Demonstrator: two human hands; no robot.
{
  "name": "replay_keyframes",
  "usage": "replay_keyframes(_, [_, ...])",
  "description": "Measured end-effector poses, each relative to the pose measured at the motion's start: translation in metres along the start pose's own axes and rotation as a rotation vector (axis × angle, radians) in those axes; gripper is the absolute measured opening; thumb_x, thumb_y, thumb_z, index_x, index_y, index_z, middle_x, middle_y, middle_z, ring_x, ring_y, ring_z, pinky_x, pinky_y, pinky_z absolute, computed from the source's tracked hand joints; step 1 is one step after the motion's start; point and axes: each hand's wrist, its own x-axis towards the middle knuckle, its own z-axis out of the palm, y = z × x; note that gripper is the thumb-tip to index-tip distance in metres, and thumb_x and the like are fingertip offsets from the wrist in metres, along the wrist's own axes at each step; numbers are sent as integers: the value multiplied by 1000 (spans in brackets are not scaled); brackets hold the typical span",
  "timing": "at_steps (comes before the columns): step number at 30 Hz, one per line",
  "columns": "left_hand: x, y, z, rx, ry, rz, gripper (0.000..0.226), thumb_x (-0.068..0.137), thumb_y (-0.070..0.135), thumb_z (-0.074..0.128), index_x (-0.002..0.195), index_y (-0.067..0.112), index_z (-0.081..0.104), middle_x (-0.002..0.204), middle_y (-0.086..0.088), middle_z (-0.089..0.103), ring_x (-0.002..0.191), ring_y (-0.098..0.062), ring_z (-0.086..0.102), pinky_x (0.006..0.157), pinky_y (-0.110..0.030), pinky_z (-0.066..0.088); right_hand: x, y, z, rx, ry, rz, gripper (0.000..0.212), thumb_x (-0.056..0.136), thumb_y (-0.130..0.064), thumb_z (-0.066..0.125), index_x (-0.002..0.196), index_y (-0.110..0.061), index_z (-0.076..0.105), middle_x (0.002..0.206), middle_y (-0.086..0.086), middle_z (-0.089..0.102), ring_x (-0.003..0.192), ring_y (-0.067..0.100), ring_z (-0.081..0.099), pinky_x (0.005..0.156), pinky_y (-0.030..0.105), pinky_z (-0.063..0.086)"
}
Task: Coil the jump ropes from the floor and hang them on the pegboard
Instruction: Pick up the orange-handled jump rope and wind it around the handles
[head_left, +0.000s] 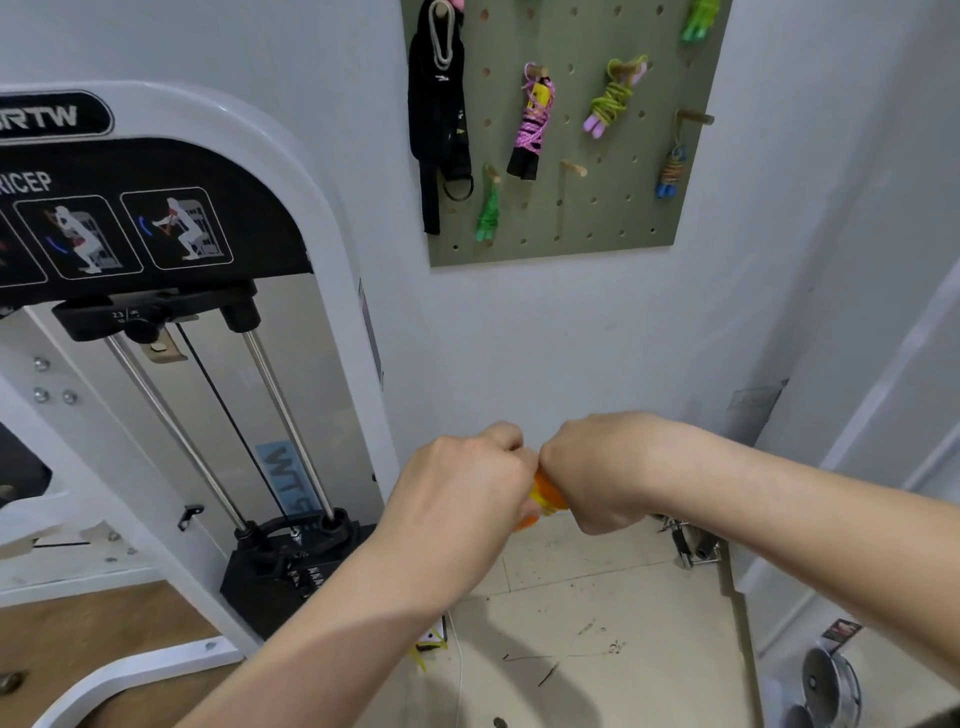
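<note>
An orange and yellow jump rope bundle (543, 498) shows between my two fists, mostly hidden by them. My left hand (462, 483) grips its left side, knuckles up. My right hand (597, 473) grips its right side, touching the left hand. Above on the wall hangs a green pegboard (571, 218). Coiled ropes hang on its pegs: a pink one (532, 124), a lime one with pink handles (613, 98), a green one (488, 208), a blue-handled one (671, 171) and another green one (698, 21). One wooden peg (573, 167) in the middle is bare.
A white weight machine (171, 338) with steel rods and a black weight stack stands at the left. Black straps (439, 109) hang on the pegboard's left side. A yellow rope piece (428, 649) and a white cable lie on the tiled floor. Metal discs (831, 686) sit at the lower right.
</note>
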Motion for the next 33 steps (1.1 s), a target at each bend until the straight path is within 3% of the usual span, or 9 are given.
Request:
replay_keyframes(2, [0,-9,3,-72,-37,40,28,93,47,47,107,25,58,103,6,59,90,-22,61,69,-30,47,-7,1,-5,-29,-11,-33,21,86,-14,52,68,-17,40,69,-1,45,54,14,42,45,24,32])
replay_keyframes(6, [-1,-24,3,-186,-50,109,48,89,58,28,105,27,60,91,5,66,85,-17,61,73,-36,48,-8,18,-14,149,64,-172,14,83,-21,60,75,-11,57,62,1,49,54,18,45,47,27,35])
replay_keyframes(10, [-5,-35,3,-577,11,31,38,86,56,48,108,31,66,86,7,72,77,-9,65,69,-35,51,-16,36,-19,409,60,-270,29,95,-41,55,93,-15,67,68,-7,59,62,9,50,58,22,41])
replay_keyframes(17, [-1,-46,-14,-857,-104,-7,20,86,35,66,99,24,75,79,2,72,71,-15,64,69,-39,52,-16,25,-3,459,669,-203,53,94,-51,46,51,-20,42,46,0,42,45,16,38,48,32,34])
replay_keyframes(21, [1,-53,-25,-1287,-280,19,32,85,30,66,87,-2,73,62,9,66,56,-3,56,57,-18,47,-25,24,-11,887,564,-389,55,94,-38,57,43,-24,43,41,-3,41,38,9,39,43,23,32])
replay_keyframes(24, [1,-50,-18,-1586,-345,144,42,81,48,66,74,7,68,58,-1,59,49,-12,49,49,-20,38,-33,17,-21,1249,480,-577,51,93,-31,58,43,-25,51,40,-7,42,35,7,39,40,17,32])
replay_keyframes(26, [2,-43,-8,-1872,-407,15,68,68,51,80,94,-8,57,75,-32,50,59,-37,51,54,-34,43,-35,12,-27,1420,486,-633,47,90,-29,57,44,-25,60,38,-8,45,32,5,40,38,14,30])
replay_keyframes(29, [2,-36,19,-2433,-585,-307,77,60,37,89,107,-8,47,78,-24,55,59,-31,62,57,-34,55,-33,1,-30,1603,589,-550,44,84,-35,62,41,-22,61,35,-6,45,28,5,40,37,13,28])
replay_keyframes(33, [1,-21,29,-2329,-251,-186,37,88,33,55,96,0,41,52,0,58,43,-7,51,48,-18,41,-15,-7,-20,1864,733,-337,39,76,-39,61,45,-16,55,37,7,44,27,16,44,36,15,28])
